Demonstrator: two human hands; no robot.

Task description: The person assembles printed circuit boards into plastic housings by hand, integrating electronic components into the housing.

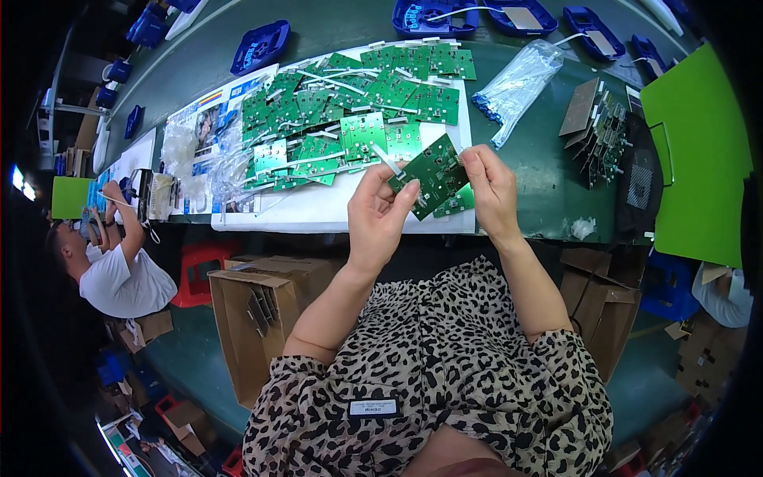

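i watch from afar through the head view: the green circuit board (431,176) is up in both hands, tilted above the near edge of the counter (544,187). my left hand (377,215) has a firm grip on its lower left side, thumb flat on the component face; the right hand (493,191) has a narrow grip, pinching the right edge beside a row of pins. a white flat cable (387,159) shows by the left fingers; i can't tell whether it belongs to this board.

to handle it well, i'd keep the left thumb off the small parts, bear on the bare rim, and let the right fingertips press straight along the pins, never sideways, so none bend. tilting the face toward the head camera should make any crooked pin easier to spot.

as for containers, the open cardboard box (230,342) below on the left holds several dark boards (261,308) standing on edge; the cardboard box on the right (620,334) hides its contents from me. the clear plastic bag (520,83) is packed with blue-ended cables. at the far edge, one blue plastic shell (548,22) cradles a pale rectangular piece (522,18).
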